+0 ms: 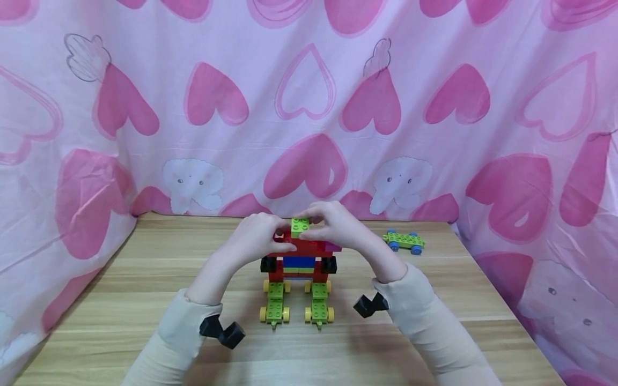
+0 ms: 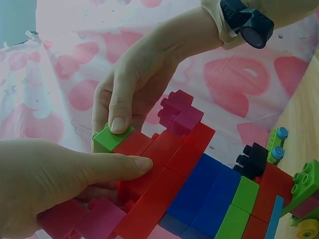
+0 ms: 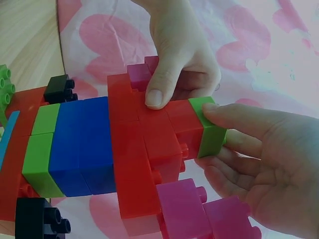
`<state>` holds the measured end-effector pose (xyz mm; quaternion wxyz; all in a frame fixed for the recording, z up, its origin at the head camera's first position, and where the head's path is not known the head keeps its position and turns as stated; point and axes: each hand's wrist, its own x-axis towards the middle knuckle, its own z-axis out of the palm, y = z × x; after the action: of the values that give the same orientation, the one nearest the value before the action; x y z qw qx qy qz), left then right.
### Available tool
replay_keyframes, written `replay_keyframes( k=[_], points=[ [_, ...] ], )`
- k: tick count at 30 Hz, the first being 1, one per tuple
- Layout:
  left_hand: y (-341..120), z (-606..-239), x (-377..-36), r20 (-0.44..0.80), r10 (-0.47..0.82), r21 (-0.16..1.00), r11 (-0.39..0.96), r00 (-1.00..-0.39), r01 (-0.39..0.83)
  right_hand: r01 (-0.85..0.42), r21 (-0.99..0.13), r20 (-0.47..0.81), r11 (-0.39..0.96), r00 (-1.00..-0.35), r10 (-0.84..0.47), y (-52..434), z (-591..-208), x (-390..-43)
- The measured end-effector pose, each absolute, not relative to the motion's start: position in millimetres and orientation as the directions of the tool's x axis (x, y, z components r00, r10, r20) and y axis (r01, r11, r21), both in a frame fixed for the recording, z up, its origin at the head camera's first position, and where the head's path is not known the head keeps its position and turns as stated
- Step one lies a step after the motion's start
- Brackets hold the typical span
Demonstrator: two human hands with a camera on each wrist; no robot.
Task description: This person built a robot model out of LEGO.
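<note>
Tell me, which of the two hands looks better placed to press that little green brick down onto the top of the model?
Probably the right hand: its fingers already pinch the green brick on top, while the left hand grips the red upper body, steadying the model.

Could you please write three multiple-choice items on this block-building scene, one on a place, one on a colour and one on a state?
1. Where does the small wheeled green car stand?
A. on the table, right of the block figure
B. on top of the figure
C. in the left hand

2. What colour is the brick on top of the figure?
A. blue
B. green
C. black

3. What is the right hand doing?
A. lying flat on the table
B. gripping the car
C. pinching the top brick

A: the car stands apart, at right.
B: it is green.
C: the fingers grip it.
</note>
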<state>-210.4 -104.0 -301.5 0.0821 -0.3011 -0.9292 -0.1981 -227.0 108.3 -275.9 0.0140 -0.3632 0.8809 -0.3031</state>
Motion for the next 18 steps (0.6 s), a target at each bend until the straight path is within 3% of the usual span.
replay_keyframes(
  k=[8,18],
  points=[
    [-102.0,-302.7,-209.4,0.257,0.532,0.305,0.747,-0.806,0.591,-0.604,-0.572,0.172,0.555,-0.749,-0.639,109.7,-277.9,-226.3],
    [-100.8,-295.4,-209.6,0.241,0.526,0.297,0.760,-0.816,0.578,-0.643,-0.505,0.176,0.576,-0.730,-0.660,110.4,-272.0,-225.6]
  ],
)
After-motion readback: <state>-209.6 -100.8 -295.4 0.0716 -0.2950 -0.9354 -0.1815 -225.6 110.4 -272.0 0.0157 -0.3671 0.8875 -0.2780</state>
